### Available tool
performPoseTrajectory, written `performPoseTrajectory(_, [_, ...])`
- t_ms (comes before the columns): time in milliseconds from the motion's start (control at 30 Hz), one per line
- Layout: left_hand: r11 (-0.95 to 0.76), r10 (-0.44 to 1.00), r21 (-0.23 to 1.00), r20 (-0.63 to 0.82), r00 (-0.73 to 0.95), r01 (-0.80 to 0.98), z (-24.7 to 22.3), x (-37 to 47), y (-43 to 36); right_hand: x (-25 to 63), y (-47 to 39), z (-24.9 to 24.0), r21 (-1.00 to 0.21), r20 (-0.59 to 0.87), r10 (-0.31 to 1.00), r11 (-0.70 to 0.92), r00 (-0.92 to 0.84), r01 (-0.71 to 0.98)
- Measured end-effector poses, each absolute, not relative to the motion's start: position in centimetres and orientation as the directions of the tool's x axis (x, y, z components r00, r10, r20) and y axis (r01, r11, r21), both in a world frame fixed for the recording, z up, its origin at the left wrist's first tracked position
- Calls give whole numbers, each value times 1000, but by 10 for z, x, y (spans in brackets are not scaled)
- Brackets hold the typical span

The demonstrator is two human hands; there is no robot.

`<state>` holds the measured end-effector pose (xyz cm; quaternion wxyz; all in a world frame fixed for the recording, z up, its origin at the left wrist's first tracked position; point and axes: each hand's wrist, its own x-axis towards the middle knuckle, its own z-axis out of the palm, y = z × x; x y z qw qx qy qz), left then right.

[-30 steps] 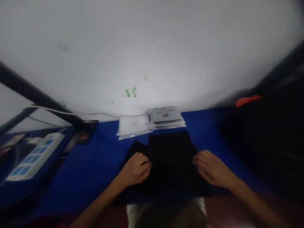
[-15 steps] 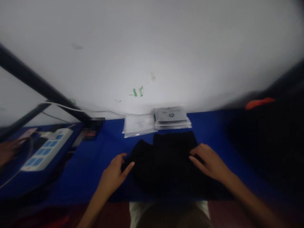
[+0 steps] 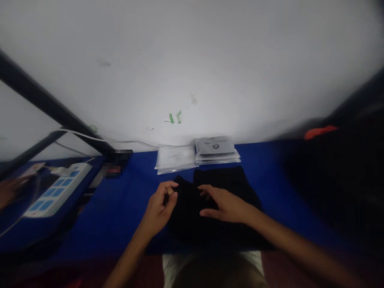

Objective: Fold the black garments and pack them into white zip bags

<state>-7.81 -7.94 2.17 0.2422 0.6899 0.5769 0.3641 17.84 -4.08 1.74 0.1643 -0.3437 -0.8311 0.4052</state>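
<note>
1. Blue tabletop (image 3: 120,212) runs along the foot of a white wall (image 3: 240,60); light dim, picture edges blurred.
2. Black cloth (image 3: 223,178) lies on the tabletop, at the near side, in front of the packets. Its folds are too dark for me to trace.
3. Left hand (image 3: 159,206): at the cloth's left edge. Fingers curled, thumb drawn near them, gap narrow. I cannot tell whether fabric is pinched.
4. Right hand (image 3: 229,205): over the middle of the cloth, thumb and fingers wide apart. Contact with the fabric not clear to me.
5. White packets (image 3: 175,158) lie beside a stack of grey-topped packets (image 3: 216,148), both near the wall.
6. At left I note a power strip (image 3: 58,192) with blue sockets, a pale cable (image 3: 120,141) along the wall, and another person's hand (image 3: 9,192), blurred.
7. Orange item (image 3: 319,131) at far right; identity unclear.
</note>
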Motion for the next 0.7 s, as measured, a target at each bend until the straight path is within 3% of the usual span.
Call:
performPoseTrajectory(100, [-356,934,747,304,189,561,33,-46,-76,170,-45,14,-886,0,715,324,-699,332])
performPoseTrajectory(200, [-512,850,725,354,389,460,41,-16,-72,166,-46,9,-914,82,728,327,-681,240])
performPoseTrajectory(333, [-567,781,742,346,520,357,48,2,-67,171,-46,0,-941,186,783,315,-594,121])
performPoseTrajectory(433, [-569,784,752,374,495,333,51,3,-66,180,-45,1,-957,202,871,272,-447,98])
performPoseTrajectory(533, [-538,828,764,399,394,356,50,1,-63,197,-43,8,-980,126,938,168,-323,107])
performPoseTrajectory(700, [-383,923,749,293,248,540,33,-11,-55,224,-44,14,-985,13,967,56,-253,163])
